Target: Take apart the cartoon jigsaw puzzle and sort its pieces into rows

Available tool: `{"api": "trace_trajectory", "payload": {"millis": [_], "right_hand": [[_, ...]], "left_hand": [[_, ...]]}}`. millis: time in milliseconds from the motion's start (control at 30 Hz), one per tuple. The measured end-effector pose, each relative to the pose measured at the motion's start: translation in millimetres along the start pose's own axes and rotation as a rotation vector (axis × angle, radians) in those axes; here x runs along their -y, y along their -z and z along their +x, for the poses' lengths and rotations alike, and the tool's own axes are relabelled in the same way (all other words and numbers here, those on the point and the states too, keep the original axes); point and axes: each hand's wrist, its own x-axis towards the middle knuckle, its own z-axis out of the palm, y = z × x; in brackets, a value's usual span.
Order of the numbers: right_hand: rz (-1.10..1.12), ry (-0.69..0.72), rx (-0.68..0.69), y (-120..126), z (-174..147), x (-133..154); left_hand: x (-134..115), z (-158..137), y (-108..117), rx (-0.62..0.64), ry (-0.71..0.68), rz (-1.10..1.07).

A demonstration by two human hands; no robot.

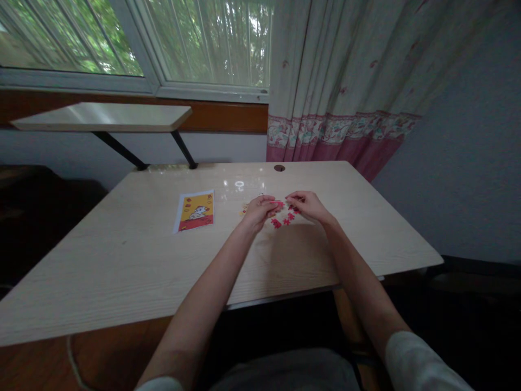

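Observation:
My left hand (259, 210) pinches a red puzzle piece (279, 203) between thumb and fingers, just above the table. Facing it, my right hand (308, 205) has thumb and index finger pressed together; whatever may be between them is too small to make out. Below and between the hands lie several loose red puzzle pieces (286, 221). Some yellow pieces (244, 209) show partly behind my left hand. To the left, a picture card (197, 212) lies flat, with a white cartoon animal on a yellow and red ground.
The pale wooden table (134, 260) has a round cable hole (279, 168) near its back edge. A raised shelf (109, 117) on black legs stands at the back left. Behind are a window (207, 43) and a curtain (325, 81) reaching down to the table's back edge.

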Motion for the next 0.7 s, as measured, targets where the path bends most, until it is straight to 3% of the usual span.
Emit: {"api": "trace_trajectory", "payload": {"millis": [133, 400, 500, 600, 700], "right_hand": [[0.142, -0.005, 0.074, -7.1, 0.2, 6.6], [0.289, -0.019, 0.247, 2.9, 1.0, 4.2], [0.18, -0.013, 0.248, 4.9, 0.5, 2.7], [-0.058, -0.048, 0.181, 6.6, 0.1, -0.3], [-0.229, -0.071, 0.165, 10.9, -0.6, -2.7]], "left_hand": [[4.4, 0.9, -2.4, 0.02, -0.056, 0.018], [0.9, -4.4, -7.9, 0.128, 0.032, -0.056], [6.2, -1.7, -7.1, 0.045, -0.138, 0.187], [8.6, -1.6, -5.0, -0.054, -0.485, 0.668], [8.0, -3.4, -2.1, -0.037, -0.678, 0.998]]}}
